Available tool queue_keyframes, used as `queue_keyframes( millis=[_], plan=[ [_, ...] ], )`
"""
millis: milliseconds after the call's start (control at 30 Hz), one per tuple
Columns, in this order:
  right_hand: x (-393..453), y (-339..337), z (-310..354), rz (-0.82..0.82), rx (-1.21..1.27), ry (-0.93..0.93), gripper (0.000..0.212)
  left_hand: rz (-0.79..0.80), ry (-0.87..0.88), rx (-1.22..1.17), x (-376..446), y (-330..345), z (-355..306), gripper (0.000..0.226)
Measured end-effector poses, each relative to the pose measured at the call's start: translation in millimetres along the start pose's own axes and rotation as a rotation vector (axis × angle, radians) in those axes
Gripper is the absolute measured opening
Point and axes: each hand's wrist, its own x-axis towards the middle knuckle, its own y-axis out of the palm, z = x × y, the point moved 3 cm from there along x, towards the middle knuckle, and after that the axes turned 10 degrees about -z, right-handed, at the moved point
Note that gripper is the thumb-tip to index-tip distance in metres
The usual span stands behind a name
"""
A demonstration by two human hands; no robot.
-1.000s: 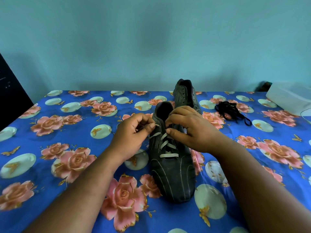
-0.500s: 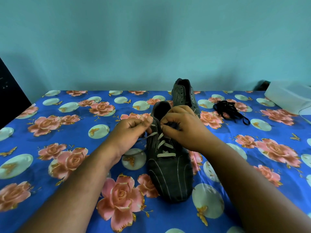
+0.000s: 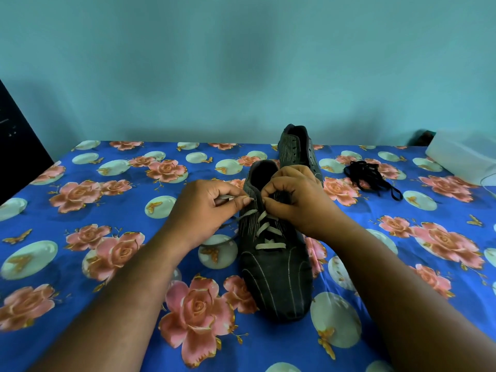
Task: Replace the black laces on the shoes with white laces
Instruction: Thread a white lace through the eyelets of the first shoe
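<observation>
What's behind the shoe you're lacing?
Behind the near shoe stands a second dark shoe with bare eyelets; the right hand covers its front part.

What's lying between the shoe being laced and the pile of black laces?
In the head view, the second shoe stands partly between the near shoe and the black laces; otherwise only the floral cloth shows there.

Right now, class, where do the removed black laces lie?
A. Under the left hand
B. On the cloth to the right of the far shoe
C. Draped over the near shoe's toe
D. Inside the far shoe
B: the black laces lie bundled on the flowered cloth, right of the far shoe.
</observation>
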Motion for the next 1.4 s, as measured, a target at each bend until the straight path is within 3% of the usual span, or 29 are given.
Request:
queue_keyframes(
  millis=[133,233,400,533,700,967,1133,1300,1400],
  plan=[
    [0,0,1,-0.011,-0.001,-0.006,0.017,-0.056,0.166,0.103,2,-1,3,0.032],
    [-1,1,2,0.004,-0.079,-0.036,0.027,-0.089,0.159,0.067,3,1,6,0.030],
    [-2,3,4,-0.032,-0.093,-0.042,0.020,-0.113,0.181,0.083,2,7,5,0.023],
    [-1,4,4,-0.066,-0.075,-0.072,0.010,-0.027,-0.034,-0.048,1,16,6,0.013],
    [0,5,0,-0.061,0.028,-0.024,0.004,0.071,-0.345,-0.267,-3,21,5,0.021],
    [2,8,-3,-0.018,0.172,0.010,0.002,0.025,-0.382,-0.313,-2,19,5,0.027],
    [1,0,-6,0.042,0.250,0.029,0.012,-0.012,-0.458,-0.329,-4,21,14,0.028],
    [2,-7,-5,-0.023,0.482,0.117,0.028,0.016,-0.359,-0.302,-3,18,8,0.025],
    [1,-5,-6,-0.026,0.465,0.123,0.028,0.024,-0.318,-0.273,-1,12,11,0.021]
  ],
)
